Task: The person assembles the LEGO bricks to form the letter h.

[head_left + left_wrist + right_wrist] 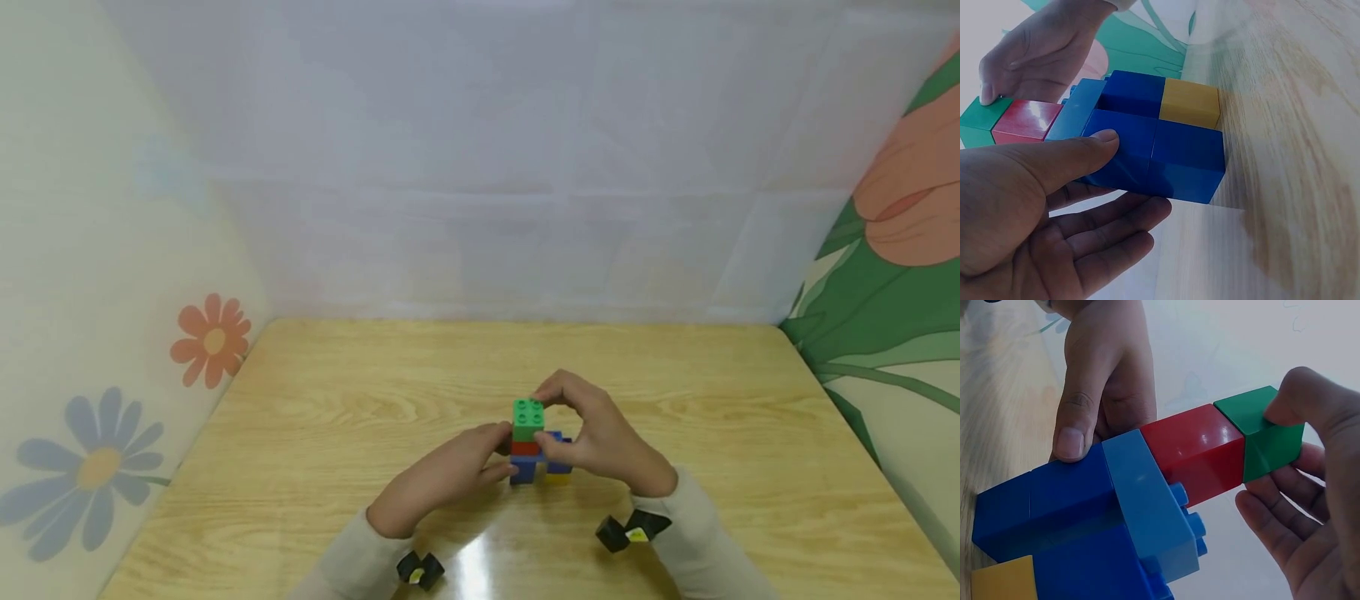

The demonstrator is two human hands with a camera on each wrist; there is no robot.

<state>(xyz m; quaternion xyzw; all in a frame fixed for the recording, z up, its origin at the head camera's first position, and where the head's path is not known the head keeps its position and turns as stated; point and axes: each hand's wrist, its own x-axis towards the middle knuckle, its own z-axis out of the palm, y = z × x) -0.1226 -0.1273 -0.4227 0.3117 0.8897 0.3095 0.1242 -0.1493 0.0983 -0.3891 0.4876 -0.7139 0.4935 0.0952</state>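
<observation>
A small structure of toy building blocks stands on the wooden table. One leg is two stacked dark blue blocks [1185, 159]; the other has a yellow block [1190, 103] under a dark blue one. A lighter blue block [1154, 515] bridges both legs, its studs bare on one side. On its other end sits a red block [1194, 444], topped by a green block [528, 421]. My left hand [442, 471] grips the dark blue leg, thumb on the upper block's face. My right hand [603, 437] pinches the green block between thumb and fingers, close against the red one.
The wood-grain table [360, 375] runs back to a pale hanging sheet [480, 167]. Flower-patterned panels [97, 467] flank it on both sides. Small black devices [420, 571] are strapped to both wrists, over light sleeves.
</observation>
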